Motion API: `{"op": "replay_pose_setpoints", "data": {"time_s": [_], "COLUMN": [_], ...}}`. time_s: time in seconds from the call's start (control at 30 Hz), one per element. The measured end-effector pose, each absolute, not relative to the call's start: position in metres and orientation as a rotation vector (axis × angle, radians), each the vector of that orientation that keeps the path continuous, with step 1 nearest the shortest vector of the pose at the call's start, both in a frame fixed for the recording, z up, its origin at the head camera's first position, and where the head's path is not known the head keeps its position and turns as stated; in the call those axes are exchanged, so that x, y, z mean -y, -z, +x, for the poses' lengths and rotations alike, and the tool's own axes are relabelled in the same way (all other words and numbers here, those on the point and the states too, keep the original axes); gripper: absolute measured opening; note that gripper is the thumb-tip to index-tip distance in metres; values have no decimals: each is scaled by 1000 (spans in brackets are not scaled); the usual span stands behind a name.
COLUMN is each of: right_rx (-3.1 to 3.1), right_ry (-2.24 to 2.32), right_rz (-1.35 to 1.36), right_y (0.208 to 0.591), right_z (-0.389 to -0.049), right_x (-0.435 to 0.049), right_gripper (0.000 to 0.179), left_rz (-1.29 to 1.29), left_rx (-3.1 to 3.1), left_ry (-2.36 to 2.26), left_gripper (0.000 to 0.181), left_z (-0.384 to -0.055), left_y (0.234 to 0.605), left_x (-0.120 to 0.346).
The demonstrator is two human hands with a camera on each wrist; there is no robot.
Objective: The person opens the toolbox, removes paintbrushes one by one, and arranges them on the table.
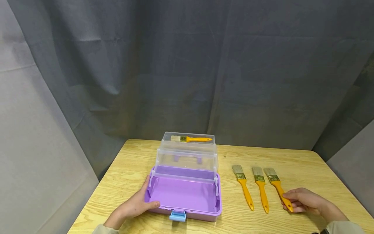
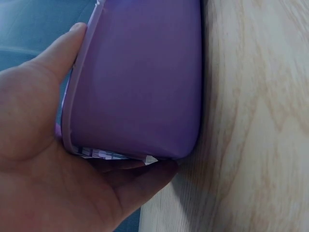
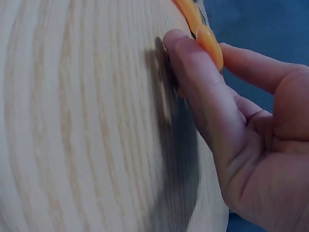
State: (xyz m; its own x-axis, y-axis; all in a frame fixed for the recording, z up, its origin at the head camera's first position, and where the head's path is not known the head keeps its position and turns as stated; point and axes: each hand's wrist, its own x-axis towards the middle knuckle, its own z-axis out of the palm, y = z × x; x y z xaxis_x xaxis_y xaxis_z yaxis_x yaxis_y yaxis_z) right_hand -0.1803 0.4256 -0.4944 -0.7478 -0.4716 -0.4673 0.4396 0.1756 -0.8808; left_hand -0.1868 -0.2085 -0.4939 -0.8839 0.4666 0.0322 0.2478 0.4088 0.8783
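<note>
A purple toolbox (image 1: pixel 187 191) with clear fold-out trays (image 1: pixel 187 159) stands open on the table. My left hand (image 1: pixel 137 202) grips its left front corner, the thumb over the rim and the other fingers along the side; the left wrist view shows this hand (image 2: pixel 72 145) against the purple wall (image 2: pixel 140 77). At the right, my right hand (image 1: pixel 304 201) pinches the yellow handle of the rightmost paintbrush (image 1: pixel 279 188). In the right wrist view, the thumb and fingers of that hand (image 3: pixel 241 125) hold the handle end (image 3: pixel 208 46) close above the tabletop.
Two more yellow-handled paintbrushes, one on the left (image 1: pixel 243 188) and one in the middle (image 1: pixel 261 190), lie between toolbox and right hand. Another paintbrush (image 1: pixel 195 139) lies in the top clear tray. A blue latch (image 1: pixel 177 216) hangs at the toolbox's front. Grey cloth (image 1: pixel 187 71) hangs behind the table.
</note>
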Motion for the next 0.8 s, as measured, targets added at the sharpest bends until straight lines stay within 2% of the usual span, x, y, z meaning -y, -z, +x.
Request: {"op": "replay_pose_setpoints", "data": {"time_s": [0.17, 0.43, 0.63, 0.8], "right_rx": [-1903, -2000, -2131, -2374], "right_ry": [1614, 1611, 1619, 1548], "right_rz": [83, 167, 75, -46], "right_y": [495, 493, 476, 451], "right_z": [-178, -177, -186, -200], "right_x": [-421, -422, -417, -391], "right_gripper": [25, 30, 34, 43], "left_rz": [628, 612, 587, 607], "left_rx": [-2442, -2458, -2468, -2468], "left_ry": [-1475, -1456, -1438, -1428], "left_gripper": [112, 113, 113, 113], "left_z": [-187, -187, -186, -187], "left_y": [494, 494, 494, 494], "left_x": [208, 208, 209, 209]}}
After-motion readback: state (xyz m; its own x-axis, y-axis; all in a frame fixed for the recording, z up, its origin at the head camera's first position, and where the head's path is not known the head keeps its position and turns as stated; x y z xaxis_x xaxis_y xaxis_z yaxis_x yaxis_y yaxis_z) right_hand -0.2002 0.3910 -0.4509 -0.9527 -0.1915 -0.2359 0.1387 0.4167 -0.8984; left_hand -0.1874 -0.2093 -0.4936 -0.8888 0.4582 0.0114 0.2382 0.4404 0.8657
